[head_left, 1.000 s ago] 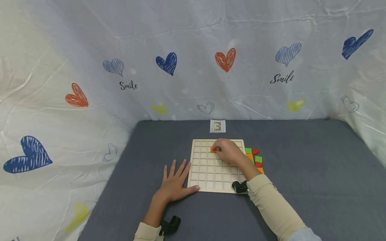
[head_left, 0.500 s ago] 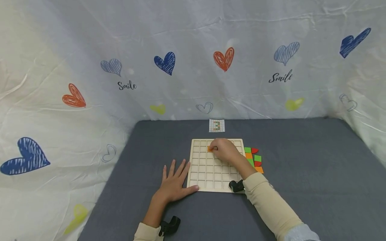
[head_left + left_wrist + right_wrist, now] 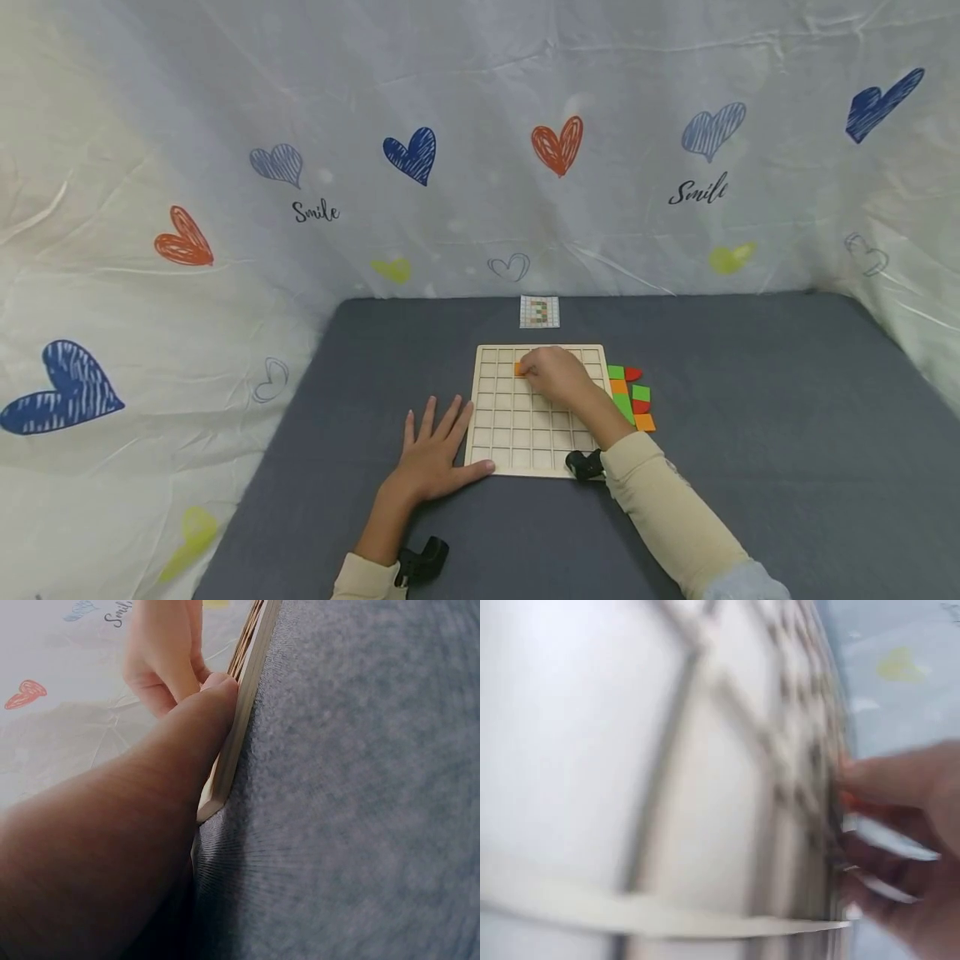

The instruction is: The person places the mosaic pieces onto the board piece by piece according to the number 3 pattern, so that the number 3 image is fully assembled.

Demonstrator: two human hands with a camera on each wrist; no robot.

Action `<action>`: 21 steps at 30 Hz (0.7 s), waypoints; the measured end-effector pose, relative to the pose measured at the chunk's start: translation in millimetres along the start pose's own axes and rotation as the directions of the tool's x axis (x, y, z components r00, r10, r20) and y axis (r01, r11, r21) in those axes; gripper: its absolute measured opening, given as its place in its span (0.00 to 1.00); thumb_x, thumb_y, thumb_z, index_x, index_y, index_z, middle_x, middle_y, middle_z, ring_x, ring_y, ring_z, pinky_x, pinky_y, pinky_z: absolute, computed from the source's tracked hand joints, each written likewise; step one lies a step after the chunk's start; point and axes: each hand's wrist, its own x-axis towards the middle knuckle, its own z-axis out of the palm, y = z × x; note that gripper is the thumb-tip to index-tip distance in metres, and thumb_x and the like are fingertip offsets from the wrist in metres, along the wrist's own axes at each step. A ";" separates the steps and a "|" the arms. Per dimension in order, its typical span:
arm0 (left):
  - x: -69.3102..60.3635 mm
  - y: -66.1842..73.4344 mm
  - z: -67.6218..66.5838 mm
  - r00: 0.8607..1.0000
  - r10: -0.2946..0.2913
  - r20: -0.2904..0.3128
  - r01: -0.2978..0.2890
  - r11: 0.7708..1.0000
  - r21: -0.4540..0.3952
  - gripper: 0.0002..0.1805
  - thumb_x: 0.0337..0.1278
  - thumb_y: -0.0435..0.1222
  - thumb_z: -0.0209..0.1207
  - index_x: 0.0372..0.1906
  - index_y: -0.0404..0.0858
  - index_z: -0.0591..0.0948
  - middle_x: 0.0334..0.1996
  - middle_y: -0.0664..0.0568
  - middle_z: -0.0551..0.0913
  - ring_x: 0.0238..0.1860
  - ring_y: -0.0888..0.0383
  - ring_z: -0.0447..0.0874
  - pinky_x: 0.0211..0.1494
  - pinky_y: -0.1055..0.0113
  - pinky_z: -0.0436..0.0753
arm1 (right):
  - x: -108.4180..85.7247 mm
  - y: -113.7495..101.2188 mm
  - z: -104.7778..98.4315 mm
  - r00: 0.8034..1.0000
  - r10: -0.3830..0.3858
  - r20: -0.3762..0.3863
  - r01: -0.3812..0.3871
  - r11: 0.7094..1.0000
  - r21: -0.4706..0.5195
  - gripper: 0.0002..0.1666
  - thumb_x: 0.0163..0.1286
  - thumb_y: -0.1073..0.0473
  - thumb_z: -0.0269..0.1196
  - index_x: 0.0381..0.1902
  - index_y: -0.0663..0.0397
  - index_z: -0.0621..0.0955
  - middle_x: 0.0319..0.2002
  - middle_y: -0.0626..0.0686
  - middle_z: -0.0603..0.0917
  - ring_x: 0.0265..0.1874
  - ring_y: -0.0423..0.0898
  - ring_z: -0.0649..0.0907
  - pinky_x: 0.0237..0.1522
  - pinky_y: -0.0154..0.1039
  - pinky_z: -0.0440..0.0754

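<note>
A wooden board (image 3: 522, 433) with a grid of square recesses lies on the grey table. Near its back row, my right hand (image 3: 561, 377) pinches an orange tile (image 3: 518, 369) at the fingertips; the fingers hide most of it. In the right wrist view, a bit of orange shows beneath the blurred fingers of the right hand (image 3: 919, 817). My left hand (image 3: 433, 462) lies flat with spread fingers at the board's front left corner. Its thumb rests on the front edge, as the left wrist view shows beside the board's side (image 3: 238, 742).
Several loose tiles lie along the board's right side, among them a green tile (image 3: 616, 372), a red tile (image 3: 633, 374) and an orange tile (image 3: 645, 422). A small printed card (image 3: 540, 312) with a coloured grid pattern lies behind the board. A heart-printed curtain (image 3: 480, 167) hangs behind the table.
My right hand has shifted slightly left over the board, and the orange tile has moved left with it. The left hand stays in place.
</note>
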 end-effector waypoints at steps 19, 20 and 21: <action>1.5 -4.7 3.6 0.999 0.019 -0.026 -0.019 1.000 -0.006 0.55 0.57 0.73 0.51 0.82 0.47 0.52 0.80 0.48 0.48 0.78 0.38 0.31 0.71 0.33 0.30 | -36.3 31.3 -38.7 0.987 0.157 0.015 -0.154 0.937 0.313 0.16 0.73 0.63 0.59 0.56 0.62 0.84 0.54 0.60 0.83 0.49 0.57 0.84 0.44 0.50 0.83; 2.1 -5.2 5.0 0.999 0.020 -0.027 -0.020 1.000 -0.003 0.55 0.57 0.74 0.50 0.82 0.48 0.52 0.80 0.49 0.48 0.78 0.38 0.30 0.72 0.33 0.29 | -38.3 36.1 -42.0 0.983 0.184 -0.008 -0.173 0.937 0.305 0.17 0.73 0.64 0.59 0.56 0.62 0.84 0.54 0.61 0.83 0.48 0.57 0.83 0.41 0.50 0.83; 2.7 -6.0 6.7 0.999 0.019 -0.029 -0.019 1.000 -0.002 0.56 0.56 0.74 0.49 0.82 0.49 0.51 0.80 0.49 0.48 0.79 0.39 0.30 0.72 0.34 0.29 | -40.3 40.6 -45.2 0.976 0.217 -0.033 -0.198 0.934 0.296 0.17 0.73 0.64 0.58 0.56 0.62 0.83 0.54 0.62 0.83 0.47 0.57 0.83 0.39 0.49 0.82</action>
